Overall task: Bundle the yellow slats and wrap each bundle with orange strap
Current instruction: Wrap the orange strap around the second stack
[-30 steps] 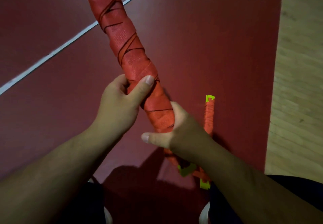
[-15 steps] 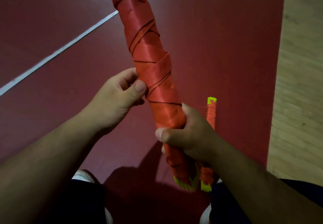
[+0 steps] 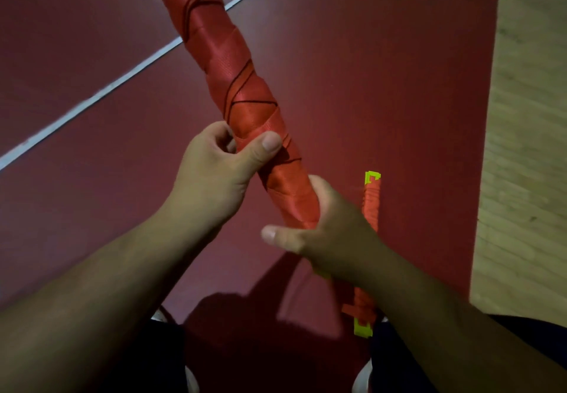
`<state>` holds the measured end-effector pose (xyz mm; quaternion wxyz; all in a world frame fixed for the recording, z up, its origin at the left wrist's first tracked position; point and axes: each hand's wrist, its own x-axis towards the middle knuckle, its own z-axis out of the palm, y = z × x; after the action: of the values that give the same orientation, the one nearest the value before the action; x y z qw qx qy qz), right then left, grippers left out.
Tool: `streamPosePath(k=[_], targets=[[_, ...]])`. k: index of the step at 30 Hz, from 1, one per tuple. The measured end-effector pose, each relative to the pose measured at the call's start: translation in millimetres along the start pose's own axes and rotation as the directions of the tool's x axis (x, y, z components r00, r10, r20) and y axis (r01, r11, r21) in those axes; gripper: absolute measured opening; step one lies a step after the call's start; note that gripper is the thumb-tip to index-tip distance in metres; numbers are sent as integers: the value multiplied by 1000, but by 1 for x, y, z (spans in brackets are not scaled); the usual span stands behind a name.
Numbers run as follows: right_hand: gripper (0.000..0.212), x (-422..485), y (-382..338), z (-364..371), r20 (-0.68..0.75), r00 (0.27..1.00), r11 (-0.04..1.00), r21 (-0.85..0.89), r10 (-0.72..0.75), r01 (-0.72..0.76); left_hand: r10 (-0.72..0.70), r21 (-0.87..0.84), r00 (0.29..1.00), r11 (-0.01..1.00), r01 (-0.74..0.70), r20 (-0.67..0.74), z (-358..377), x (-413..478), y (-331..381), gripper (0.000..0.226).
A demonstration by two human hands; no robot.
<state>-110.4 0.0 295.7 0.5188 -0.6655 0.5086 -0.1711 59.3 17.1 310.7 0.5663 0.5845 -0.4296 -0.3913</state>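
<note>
**A:** What are the fingers doing?

**B:** The left hand (image 3: 214, 174) pinches an edge of orange strap (image 3: 260, 130) between its thumb and curled fingers (image 3: 222, 136), narrow and tight. The right hand (image 3: 334, 227) is closed around the wrapped bundle (image 3: 242, 92) lower down, its thumb sticking out free.

**A:** What has just changed?

**B:** Half a second ago the left thumb sat beside the bundle; now it presses across the strap – likely pulling a turn snug. The bundle has also tilted further left at its far end.

**A:** Where is the bundle relative to the fingers?

**B:** It runs from the right palm, past the left fingertips, up and away out of view. Just right of the right hand, on the red floor (image 3: 383, 70), lies a second bundle (image 3: 369, 208) – yellow slat ends poking out, seemingly finished.
</note>
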Motion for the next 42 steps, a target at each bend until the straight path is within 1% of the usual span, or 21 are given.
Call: streamPosePath(k=[3,5,8,10,11,12,14,16,19,20,22,23,25,30,32,33,35,37,39,40,42], targets=[[46,-2,0,8,-177,983,981,-194,-47,12,0,89,994,996,10,-110,5,-2,1,82],[34,0,0,6,-187,978,980,-190,-89,53,2,64,997,998,3,-83,3,-1,4,81],[28,0,-1,2,-34,997,998,-14,-66,65,28,-29,998,999,-26,63,-4,4,6,61],[27,-6,-3,3,142,988,981,190,-68,40,-4,-172,986,984,33,169,-5,3,4,48],[27,-9,-4,4,228,971,955,297,-72,1,-38,-272,977,957,96,210,-2,1,4,50],[28,-10,-5,5,299,952,927,372,-70,-48,-67,-351,971,924,148,232,2,-1,5,53],[35,-8,-4,6,365,930,900,417,-36,-129,-114,-404,980,898,172,163,9,-3,6,55],[48,-2,2,10,261,965,946,314,-2,-83,-144,-356,990,925,134,-2,13,-1,2,54],[74,-2,10,22,30,999,999,22,-32,31,-158,-187,957,976,113,-245,19,4,-9,57],[76,-5,12,25,-3,999,994,-102,-40,40,-179,-197,940,973,124,-291,21,5,-11,59],[66,-6,13,26,-69,995,956,-287,-77,55,-228,-247,925,957,154,-304,23,7,-11,64],[59,-4,12,24,-84,992,954,-294,-91,62,-243,-257,928,951,171,-281,22,9,-12,63],[49,-2,10,21,-50,997,986,-158,-59,51,-240,-286,948,942,175,-208,19,11,-12,53],[48,-6,9,17,230,973,983,180,5,-48,-244,-474,966,843,255,86,14,6,-6,36],[49,-10,8,13,364,931,916,375,-5,-142,-187,-534,945,788,307,268,7,5,-6,26],[48,-12,7,10,435,899,860,473,-40,-191,-147,-541,919,770,339,365,4,4,-6,30],[42,-16,5,6,506,857,793,558,-92,-245,-121,-535,895,765,360,429,5,1,-4,38],[37,-10,11,7,438,899,848,485,-22,-216,-168,-472,952,838,274,255,10,1,-1,41],[45,-5,18,15,301,952,935,318,62,-161,-181,-320,983,930,180,27,14,3,-2,42],[50,-6,21,21,244,967,960,245,74,-135,-166,-276,985,949,150,-35,15,3,-4,38],[50,-12,24,31,129,991,992,113,40,-54,-156,-252,986,958,136,-63,16,3,-8,32]])
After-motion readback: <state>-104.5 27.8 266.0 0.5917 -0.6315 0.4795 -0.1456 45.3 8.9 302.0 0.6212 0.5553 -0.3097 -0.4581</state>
